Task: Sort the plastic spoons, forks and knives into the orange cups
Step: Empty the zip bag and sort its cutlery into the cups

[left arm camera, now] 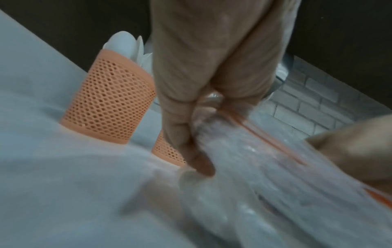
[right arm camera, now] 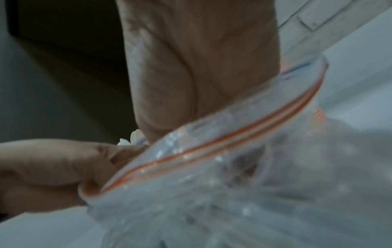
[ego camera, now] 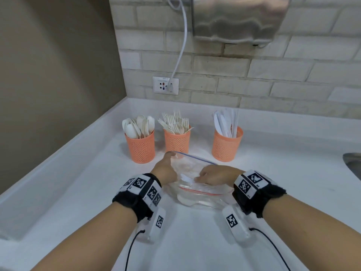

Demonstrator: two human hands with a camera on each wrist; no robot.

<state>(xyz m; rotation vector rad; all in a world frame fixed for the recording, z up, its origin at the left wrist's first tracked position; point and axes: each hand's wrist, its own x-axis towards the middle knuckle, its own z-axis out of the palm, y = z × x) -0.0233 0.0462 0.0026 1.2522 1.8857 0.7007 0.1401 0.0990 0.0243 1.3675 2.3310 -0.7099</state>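
White worktop [ego camera: 82,192] set into a corner, with a brick-tiled wall behind and a steel sink edge [ego camera: 352,163] at the right.

Three orange mesh cups stand in a row toward the back edge. Leftmost, nearest the corner wall, the spoon cup [ego camera: 140,146] is full of spoons. Just beside it, the fork cup [ego camera: 176,142] is packed with forks. Standing apart to the right, the knife cup [ego camera: 227,145] holds white knives. No mixing of types shows, though the middle cup is too crowded to rule it out.

Toward the front edge, nearer than the cups, a clear zip-top bag [ego camera: 197,189] lies with its mouth open. At least one white utensil [ego camera: 186,200] is visible through the plastic at the near end; its type and the count of remaining pieces cannot be determined.

Left hand [ego camera: 165,170] pinches the bag's rim at the far-left corner of the mouth, holding it open; the left wrist view confirms fingers [left arm camera: 191,146] closed on the plastic. Right hand [ego camera: 214,176] is inside the bag mouth; its fingers are hidden by film and blur, so I cannot tell whether it grips anything.

Assessment: sorting appears largely complete. Outstanding: the pieces left in the bag, each to be drawn out and matched to its cup.
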